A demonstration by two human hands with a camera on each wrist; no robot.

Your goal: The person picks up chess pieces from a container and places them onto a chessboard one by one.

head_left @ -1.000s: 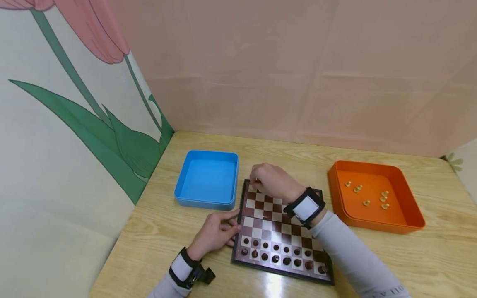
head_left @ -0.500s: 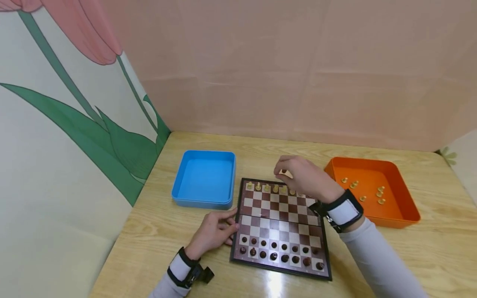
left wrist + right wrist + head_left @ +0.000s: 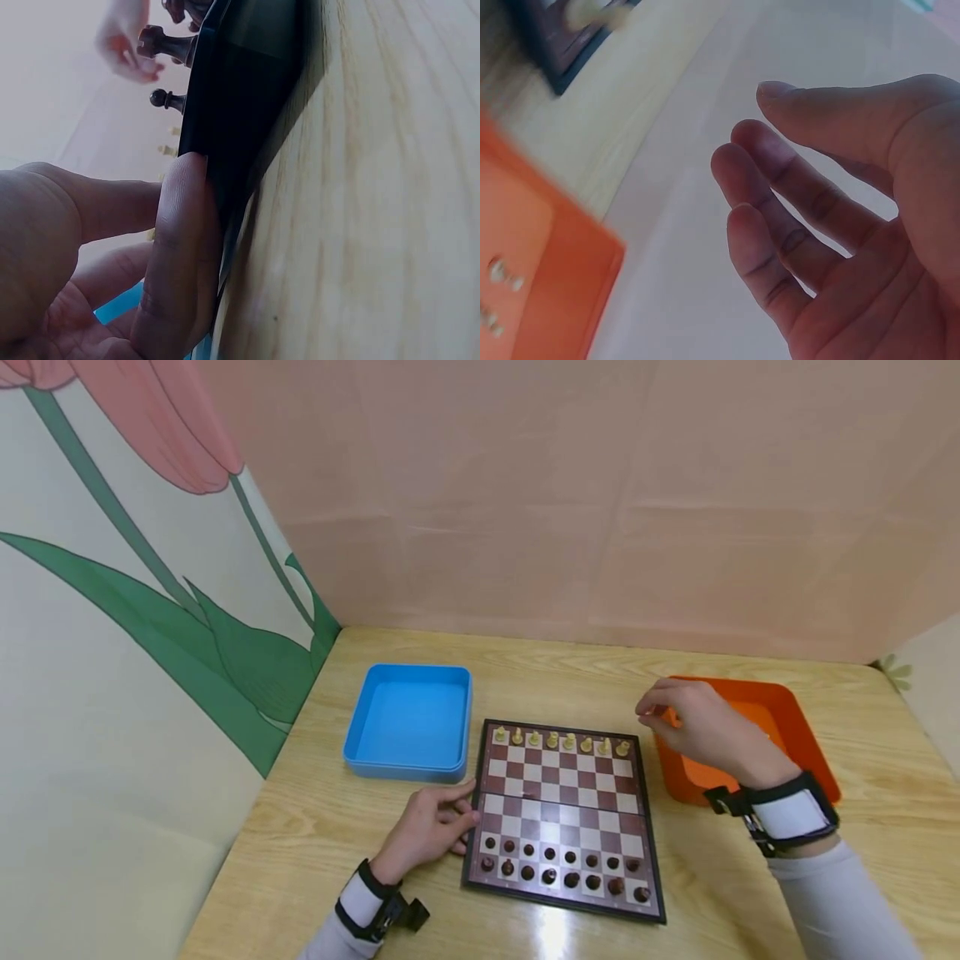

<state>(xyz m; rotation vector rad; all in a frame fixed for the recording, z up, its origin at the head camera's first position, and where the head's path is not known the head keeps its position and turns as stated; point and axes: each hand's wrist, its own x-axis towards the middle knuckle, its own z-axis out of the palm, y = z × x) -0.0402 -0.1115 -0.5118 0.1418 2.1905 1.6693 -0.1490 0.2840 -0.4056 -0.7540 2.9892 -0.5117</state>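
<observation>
Wooden tabletop (image 3: pixel 750 868) is bounded by pink walls. At its centre, the chessboard (image 3: pixel 566 814) is touched on its 9 o'clock edge by the left hand (image 3: pixel 431 831), fingers straight. At 2 o'clock, the right hand (image 3: pixel 701 727) is held empty, fingers relaxed, above the orange tray (image 3: pixel 806 739).

Staged recording booth: wooden table (image 3: pixel 862 877) enclosed by pink and tulip-printed backdrop sheets (image 3: pixel 135 610).

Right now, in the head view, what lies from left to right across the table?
Blue tray → left hand at the board's left edge → chessboard → right hand → orange tray.
</observation>
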